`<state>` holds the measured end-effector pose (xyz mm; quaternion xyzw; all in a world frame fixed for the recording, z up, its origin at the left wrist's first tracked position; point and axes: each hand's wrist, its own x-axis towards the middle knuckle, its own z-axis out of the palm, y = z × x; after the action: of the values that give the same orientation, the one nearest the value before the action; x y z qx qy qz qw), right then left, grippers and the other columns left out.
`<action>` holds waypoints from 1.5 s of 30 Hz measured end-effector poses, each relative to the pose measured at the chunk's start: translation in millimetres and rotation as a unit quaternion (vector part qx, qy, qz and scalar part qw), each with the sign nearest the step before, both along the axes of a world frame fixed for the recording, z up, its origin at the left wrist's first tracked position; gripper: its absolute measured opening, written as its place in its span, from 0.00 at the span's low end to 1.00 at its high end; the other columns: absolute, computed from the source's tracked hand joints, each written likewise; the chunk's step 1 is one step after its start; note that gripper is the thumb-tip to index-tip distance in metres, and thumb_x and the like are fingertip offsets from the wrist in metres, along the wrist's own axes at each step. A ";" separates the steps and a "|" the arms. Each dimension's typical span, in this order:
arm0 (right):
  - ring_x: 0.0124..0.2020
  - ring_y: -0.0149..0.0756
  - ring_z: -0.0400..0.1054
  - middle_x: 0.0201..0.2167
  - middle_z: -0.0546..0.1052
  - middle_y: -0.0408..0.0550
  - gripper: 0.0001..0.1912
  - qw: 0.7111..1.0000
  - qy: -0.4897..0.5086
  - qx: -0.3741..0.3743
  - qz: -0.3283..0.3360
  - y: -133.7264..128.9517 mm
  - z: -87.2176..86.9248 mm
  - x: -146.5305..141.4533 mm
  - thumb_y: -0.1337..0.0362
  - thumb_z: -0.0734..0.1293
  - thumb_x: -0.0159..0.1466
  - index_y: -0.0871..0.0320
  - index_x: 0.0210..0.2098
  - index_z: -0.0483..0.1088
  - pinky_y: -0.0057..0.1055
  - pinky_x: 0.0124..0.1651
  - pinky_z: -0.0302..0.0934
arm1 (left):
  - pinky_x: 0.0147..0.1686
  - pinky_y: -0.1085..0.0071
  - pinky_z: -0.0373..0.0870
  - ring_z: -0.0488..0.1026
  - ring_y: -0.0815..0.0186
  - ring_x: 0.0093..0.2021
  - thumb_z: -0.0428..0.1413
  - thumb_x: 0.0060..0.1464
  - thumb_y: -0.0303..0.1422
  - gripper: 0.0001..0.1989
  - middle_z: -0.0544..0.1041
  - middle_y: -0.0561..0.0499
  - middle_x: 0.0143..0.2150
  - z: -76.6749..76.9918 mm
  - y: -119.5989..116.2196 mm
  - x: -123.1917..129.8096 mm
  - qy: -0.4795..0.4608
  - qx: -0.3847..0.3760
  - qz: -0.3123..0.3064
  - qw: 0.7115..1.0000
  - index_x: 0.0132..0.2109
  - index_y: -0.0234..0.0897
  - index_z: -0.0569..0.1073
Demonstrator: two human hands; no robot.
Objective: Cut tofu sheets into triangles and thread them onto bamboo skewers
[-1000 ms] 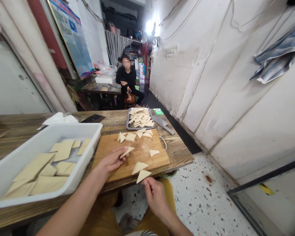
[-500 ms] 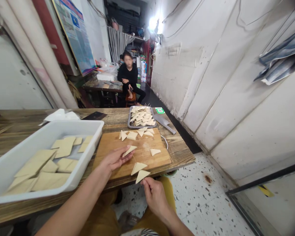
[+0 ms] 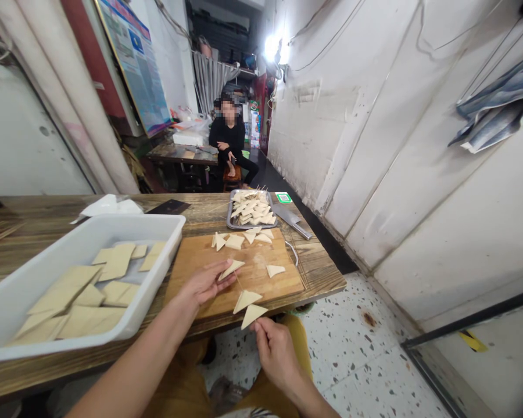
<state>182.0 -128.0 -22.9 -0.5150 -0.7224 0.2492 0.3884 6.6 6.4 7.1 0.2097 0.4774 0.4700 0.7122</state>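
A pale tofu triangle [image 3: 232, 269] is held in my left hand [image 3: 207, 281], over the wooden cutting board [image 3: 192, 249]. A thin skewer runs from near that piece down toward two more triangles, one [image 3: 246, 300] at the board's front edge and a lower one [image 3: 253, 314] beyond the table edge. My right hand [image 3: 272, 345] is closed at the near end of the skewer, fingertips pinched just below the lower triangle. Several cut pieces [image 3: 234, 241] lie at the back of the board, and a single piece [image 3: 275, 270] lies on its right side.
A white tub [image 3: 174, 232] with several flat sheets stands left. Behind the board are a metal tray [image 3: 230, 223] heaped with skewered pieces, a cleaver [image 3: 294, 220] and a green-edged card [image 3: 283, 198]. A person [image 3: 229, 133] in black sits farther back. The table's edge drops off to the right.
My right hand and the two skewered triangles have shifted very slightly down in the view. My left hand holds its piece in nearly the same place.
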 end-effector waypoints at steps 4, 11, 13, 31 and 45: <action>0.24 0.31 0.66 0.24 0.73 0.46 0.15 1.000 0.002 -0.008 -0.001 -1.2 0.0 0.6 0.67 0.53 0.66 0.58 0.31 0.68 0.24 0.28 0.54 | 0.28 0.74 0.76 0.77 0.63 0.34 0.57 0.49 0.22 0.04 0.77 0.42 0.40 2.5 -2.9 2.3 0.019 0.014 -0.001 1.000 0.35 0.29 0.74; 0.23 0.31 0.65 0.23 0.72 0.45 0.15 1.000 0.002 -0.011 -0.013 -2.3 3.6 0.8 0.67 0.53 0.66 0.58 0.30 0.67 0.24 0.27 0.53 | 0.29 0.75 0.76 0.76 0.65 0.34 0.57 0.49 0.24 0.03 0.77 0.42 0.38 13.0 -10.1 8.8 0.062 0.037 -0.015 0.997 0.34 0.28 0.75; 0.23 0.31 0.66 0.23 0.73 0.45 0.15 1.000 0.005 -0.011 -0.015 -2.6 5.5 0.8 0.67 0.53 0.65 0.58 0.29 0.67 0.24 0.27 0.53 | 0.29 0.74 0.76 0.76 0.65 0.33 0.58 0.48 0.23 0.03 0.77 0.43 0.37 14.7 -11.1 10.2 0.063 0.033 -0.015 0.997 0.33 0.28 0.75; 0.20 0.31 0.62 0.21 0.69 0.45 0.16 0.999 -0.008 0.031 -0.038 0.6 -4.2 -6.8 0.65 0.50 0.67 0.58 0.29 0.65 0.24 0.24 0.52 | 0.31 0.74 0.76 0.76 0.63 0.37 0.58 0.48 0.24 0.06 0.77 0.42 0.41 20.7 -18.5 12.4 0.039 0.033 -0.035 0.998 0.36 0.30 0.75; 0.24 0.33 0.66 0.24 0.72 0.47 0.16 0.995 -0.010 0.082 -0.063 8.2 -27.3 -13.9 0.66 0.49 0.67 0.58 0.32 0.66 0.25 0.28 0.57 | 0.32 0.74 0.76 0.76 0.66 0.33 0.59 0.48 0.25 0.06 0.78 0.43 0.36 26.8 -27.3 14.7 0.049 0.058 -0.057 0.995 0.36 0.30 0.76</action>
<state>168.1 -119.8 -50.1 -0.5283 -0.7103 0.1596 0.4369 21.4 -20.8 33.9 0.3005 0.4704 0.4449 0.7004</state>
